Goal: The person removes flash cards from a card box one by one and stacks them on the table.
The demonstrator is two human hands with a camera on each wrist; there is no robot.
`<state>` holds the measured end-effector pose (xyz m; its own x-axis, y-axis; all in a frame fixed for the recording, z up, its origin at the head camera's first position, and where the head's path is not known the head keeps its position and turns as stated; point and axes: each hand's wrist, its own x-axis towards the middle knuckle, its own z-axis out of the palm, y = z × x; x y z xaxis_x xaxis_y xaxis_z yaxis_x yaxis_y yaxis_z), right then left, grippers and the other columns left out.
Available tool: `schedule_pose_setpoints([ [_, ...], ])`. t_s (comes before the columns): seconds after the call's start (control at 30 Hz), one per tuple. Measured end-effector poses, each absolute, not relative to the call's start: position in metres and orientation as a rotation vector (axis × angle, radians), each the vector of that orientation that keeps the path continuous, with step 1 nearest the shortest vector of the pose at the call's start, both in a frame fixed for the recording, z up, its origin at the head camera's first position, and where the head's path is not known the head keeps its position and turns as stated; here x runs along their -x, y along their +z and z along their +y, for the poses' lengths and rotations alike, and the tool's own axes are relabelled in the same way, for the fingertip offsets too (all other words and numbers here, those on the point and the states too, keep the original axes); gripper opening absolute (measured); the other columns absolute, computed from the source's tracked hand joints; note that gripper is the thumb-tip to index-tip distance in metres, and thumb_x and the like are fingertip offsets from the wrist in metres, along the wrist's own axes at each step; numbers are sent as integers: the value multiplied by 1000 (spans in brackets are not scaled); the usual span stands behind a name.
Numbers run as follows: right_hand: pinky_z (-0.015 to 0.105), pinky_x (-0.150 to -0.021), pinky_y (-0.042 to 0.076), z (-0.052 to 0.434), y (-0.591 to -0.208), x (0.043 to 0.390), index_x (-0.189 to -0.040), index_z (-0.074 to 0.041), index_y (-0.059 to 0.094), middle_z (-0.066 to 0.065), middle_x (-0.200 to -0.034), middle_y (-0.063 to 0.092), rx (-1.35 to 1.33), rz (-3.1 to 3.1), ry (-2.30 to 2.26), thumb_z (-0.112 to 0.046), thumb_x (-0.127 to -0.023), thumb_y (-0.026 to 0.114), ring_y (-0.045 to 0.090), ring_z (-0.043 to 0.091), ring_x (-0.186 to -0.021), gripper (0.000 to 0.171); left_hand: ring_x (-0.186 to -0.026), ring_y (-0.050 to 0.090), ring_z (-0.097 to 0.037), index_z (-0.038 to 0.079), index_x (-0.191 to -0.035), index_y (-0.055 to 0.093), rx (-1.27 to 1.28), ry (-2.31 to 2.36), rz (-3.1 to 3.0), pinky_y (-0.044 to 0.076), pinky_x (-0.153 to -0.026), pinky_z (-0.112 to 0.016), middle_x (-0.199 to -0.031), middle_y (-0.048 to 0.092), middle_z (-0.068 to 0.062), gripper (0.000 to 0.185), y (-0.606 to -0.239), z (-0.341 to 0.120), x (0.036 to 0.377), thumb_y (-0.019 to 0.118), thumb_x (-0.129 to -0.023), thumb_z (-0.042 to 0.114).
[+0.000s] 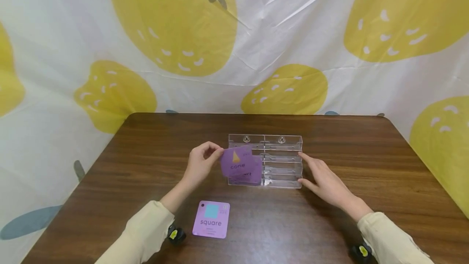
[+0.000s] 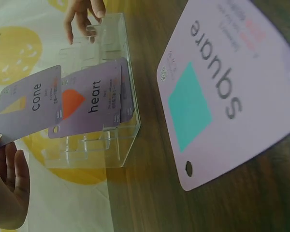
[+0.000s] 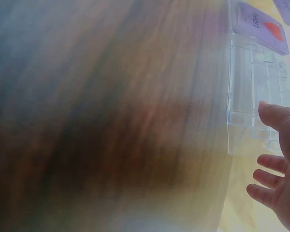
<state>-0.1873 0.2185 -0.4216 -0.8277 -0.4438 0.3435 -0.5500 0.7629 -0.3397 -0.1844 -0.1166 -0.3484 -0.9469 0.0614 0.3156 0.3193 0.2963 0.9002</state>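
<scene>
My left hand (image 1: 201, 160) pinches the upper left corner of a purple cone card (image 1: 236, 161) between thumb and fingers. It holds the card over the left side of a clear plastic tiered rack (image 1: 283, 183). A purple heart card (image 2: 89, 99) stands in the front left slot, with another card's edge (image 2: 127, 92) showing beside it. In the head view the cone card covers much of the heart card. My right hand (image 1: 324, 180) is at the rack's right side, fingers spread, with index fingertip and thumb at its edge.
A pink-purple square card (image 1: 211, 220) lies face up on the brown wooden table (image 1: 165, 133), nearer me than the rack. A white cloth printed with yellow fruit (image 1: 176, 19) hangs behind the table. A black wrist device (image 1: 176, 234) is strapped below my left sleeve.
</scene>
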Motion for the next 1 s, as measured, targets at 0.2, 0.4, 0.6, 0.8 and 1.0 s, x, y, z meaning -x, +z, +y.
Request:
schedule_pose_setpoints([
  [0.2,49,-94,36,219,-422,187,-139,-3,27,20,-130,44,-771,-2734,628,-18,-81,69,41,35,-116,74,-63,50,-13,-7,-80,61,355,-1654,-2360,42,-56,-17,-74,61,-16,9,-344,-120,171,60,-85,1],
  [0.4,49,-94,36,219,-421,187,-140,-3,27,21,-130,44,-774,-2740,637,-18,-81,68,41,35,-116,74,-60,49,-7,-7,-81,62,332,-1634,-2420,41,-55,-17,-74,62,-16,8,-354,-126,166,61,-84,1],
  [0.6,50,-93,37,219,-421,187,-139,-3,27,21,-129,45,-778,-2723,623,-17,-80,69,42,35,-116,74,-60,51,-9,0,-81,65,314,-1611,-2461,41,-54,-18,-74,64,-9,7,-379,-135,171,63,-84,6],
  [0.8,50,-93,37,219,-421,188,-139,-2,27,22,-128,46,-773,-2731,630,-17,-81,68,42,36,-115,73,-61,53,-10,2,-81,64,347,-1588,-2510,44,-55,-19,-73,64,-5,8,-385,-146,165,62,-85,8],
  [1.0,50,-93,36,218,-421,187,-139,-2,27,22,-129,45,-766,-2743,632,-16,-81,68,42,37,-116,72,-61,52,-8,4,-81,65,341,-1546,-2578,43,-56,-20,-72,64,-3,7,-389,-156,157,62,-85,8],
])
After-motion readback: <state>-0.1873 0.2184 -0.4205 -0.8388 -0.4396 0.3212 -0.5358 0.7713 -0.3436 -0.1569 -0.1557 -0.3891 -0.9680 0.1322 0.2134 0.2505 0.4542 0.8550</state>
